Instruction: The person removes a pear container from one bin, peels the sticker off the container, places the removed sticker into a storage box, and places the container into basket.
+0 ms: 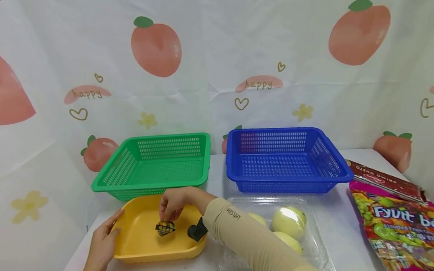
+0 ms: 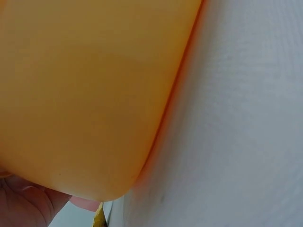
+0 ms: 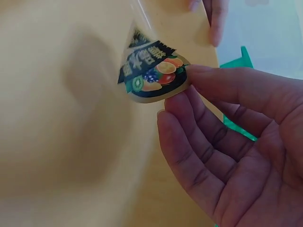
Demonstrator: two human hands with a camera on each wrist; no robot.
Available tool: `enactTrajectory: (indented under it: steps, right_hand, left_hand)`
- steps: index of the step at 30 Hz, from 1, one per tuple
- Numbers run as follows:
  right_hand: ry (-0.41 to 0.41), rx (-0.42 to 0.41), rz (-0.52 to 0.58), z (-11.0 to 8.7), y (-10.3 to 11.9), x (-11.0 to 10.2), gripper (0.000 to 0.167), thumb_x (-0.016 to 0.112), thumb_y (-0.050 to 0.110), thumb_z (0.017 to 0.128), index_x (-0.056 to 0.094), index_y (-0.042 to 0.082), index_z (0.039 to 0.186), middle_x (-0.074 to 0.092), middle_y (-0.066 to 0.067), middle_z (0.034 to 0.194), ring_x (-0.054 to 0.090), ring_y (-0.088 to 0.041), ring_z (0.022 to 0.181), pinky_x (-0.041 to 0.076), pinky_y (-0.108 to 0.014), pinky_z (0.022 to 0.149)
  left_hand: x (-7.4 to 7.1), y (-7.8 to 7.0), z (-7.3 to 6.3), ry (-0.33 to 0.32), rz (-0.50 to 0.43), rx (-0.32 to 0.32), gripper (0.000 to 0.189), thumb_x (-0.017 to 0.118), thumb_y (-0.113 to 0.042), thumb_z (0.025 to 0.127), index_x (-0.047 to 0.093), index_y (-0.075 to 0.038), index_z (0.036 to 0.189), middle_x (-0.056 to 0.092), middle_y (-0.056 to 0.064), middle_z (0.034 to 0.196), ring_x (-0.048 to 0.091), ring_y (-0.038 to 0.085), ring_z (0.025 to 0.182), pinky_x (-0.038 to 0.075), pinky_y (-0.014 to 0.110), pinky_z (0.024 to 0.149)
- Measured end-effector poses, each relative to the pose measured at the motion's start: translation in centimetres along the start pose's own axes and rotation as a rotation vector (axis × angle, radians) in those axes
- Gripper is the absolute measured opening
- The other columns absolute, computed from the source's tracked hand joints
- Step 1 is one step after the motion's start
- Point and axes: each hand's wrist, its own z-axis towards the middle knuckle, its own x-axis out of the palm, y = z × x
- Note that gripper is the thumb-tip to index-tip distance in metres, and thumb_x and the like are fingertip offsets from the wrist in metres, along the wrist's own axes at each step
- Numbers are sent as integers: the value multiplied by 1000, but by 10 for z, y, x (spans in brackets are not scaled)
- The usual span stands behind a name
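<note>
while my left hand (image 1: 101,244) grips the yellow tray (image 1: 155,257), my right hand (image 1: 180,200) pinches the fruit label (image 3: 154,75). pickup done, release left (i reckon).

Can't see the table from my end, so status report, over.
Right hand pinching the fruit-print label over the yellow tray. Left hand at the tray's left rim, holding it. Nothing seen blocking the label.

Green perforated basket (image 1: 150,185); blue perforated basket (image 1: 288,181), right of it; clear plastic container (image 1: 320,241), holding pale yellow fruit (image 1: 289,223); colourful candy bag (image 1: 412,227); dark red packet (image 1: 386,181), along bag's far edge.
</note>
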Motion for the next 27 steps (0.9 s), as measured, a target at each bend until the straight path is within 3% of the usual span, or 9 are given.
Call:
enactTrajectory:
  steps: [11, 19, 23, 26, 27]
  right_hand:
    - [26, 4, -1, 3, 2, 7, 8, 58, 1, 88, 65, 1, 84, 62, -1, 71, 58, -10, 62, 53, -20, 61]
    - [22, 13, 1, 3, 1, 7, 9, 59, 3, 88, 65, 2, 82, 61, -1, 70, 58, -11, 61, 54, -21, 60]
    - [17, 16, -2, 3, 1, 8, 8, 59, 1, 88, 66, 1, 82, 62, -1, 70, 59, -11, 61, 54, -21, 60]
    - [15, 18, -16, 3, 1, 8, 7, 60, 0, 86, 66, 1, 82, 62, -1, 70, 59, -10, 60, 54, -21, 60]
    - [14, 19, -21, 3, 0, 9, 7, 61, 0, 86, 66, 1, 82, 62, -1, 69, 59, -10, 60, 54, -21, 60]
  left_hand:
    - [0, -3, -1, 5, -8, -13, 45, 32, 1, 96, 33, 4, 141, 25, 22, 150, 21, 42, 138, 16, -9, 85]
    - [1, -3, -2, -20, -17, 22, 44, 32, 2, 95, 36, 4, 139, 26, 23, 150, 22, 43, 137, 13, -10, 84]
    - [1, -2, -2, -17, -20, 18, 44, 32, 2, 96, 36, 3, 140, 25, 22, 150, 21, 43, 138, 15, 2, 103]
    - [1, -3, -2, -19, -19, 18, 44, 32, 2, 96, 37, 3, 139, 25, 21, 150, 21, 43, 138, 14, 2, 103]
    - [1, -3, -2, -21, -19, 20, 44, 33, 2, 95, 37, 3, 139, 25, 22, 150, 21, 43, 138, 13, -3, 98]
